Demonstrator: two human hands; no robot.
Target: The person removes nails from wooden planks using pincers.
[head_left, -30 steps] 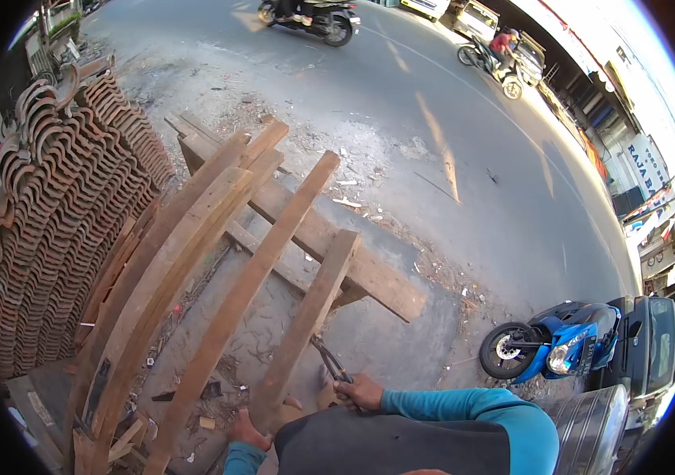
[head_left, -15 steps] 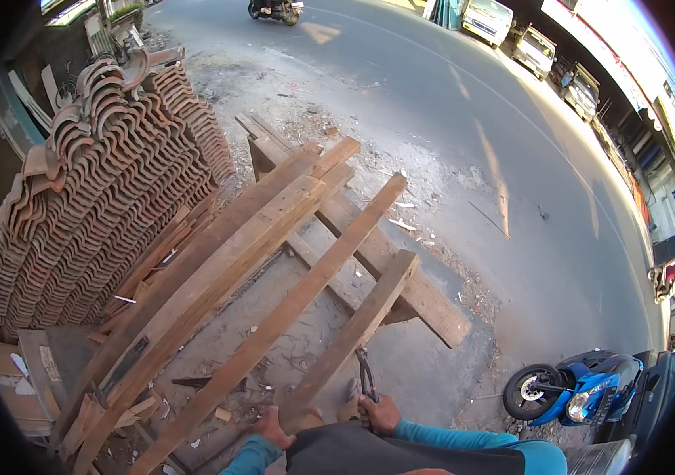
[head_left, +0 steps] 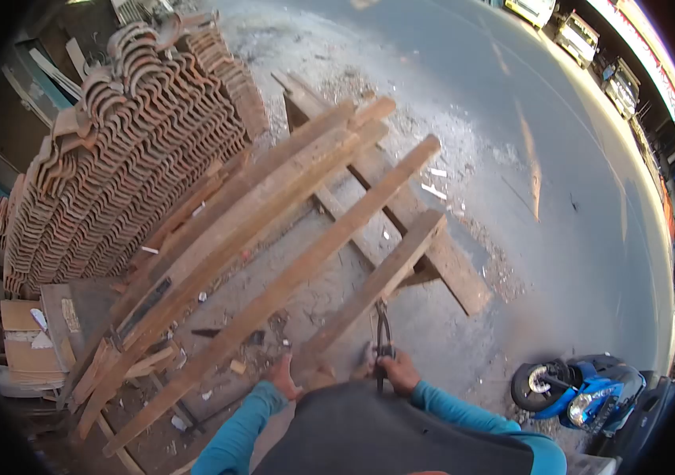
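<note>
1. Gripping the pincers (head_left: pixel 383 328) by the handles, our right hand (head_left: pixel 402 373) has their head right at the right edge of the short beam (head_left: pixel 377 286). We can't tell if they're biting or just touching. A shallow bite under a hard pull could make them slip and jerk our hand back.
2. Our left hand (head_left: pixel 283 378) is on the left side of the short beam's near end, looking fairly wide. Can't tell how firmly it's pressing, tbh. If that's weak, the beam might twist or slide on us.
3. Far end of the short beam lies over the wide plank (head_left: pixel 464 281); we see nothing fixing it there, so uneven pulling could shift it.
4. Just left of the short beam, roughly parallel, is a long thin beam (head_left: pixel 298 273). One sideways lurch and we could knock it.
5. Also, a wood scrap (head_left: pixel 238 366) lies left of the short beam's near end. Stepping there carelessly might trip us.
</note>
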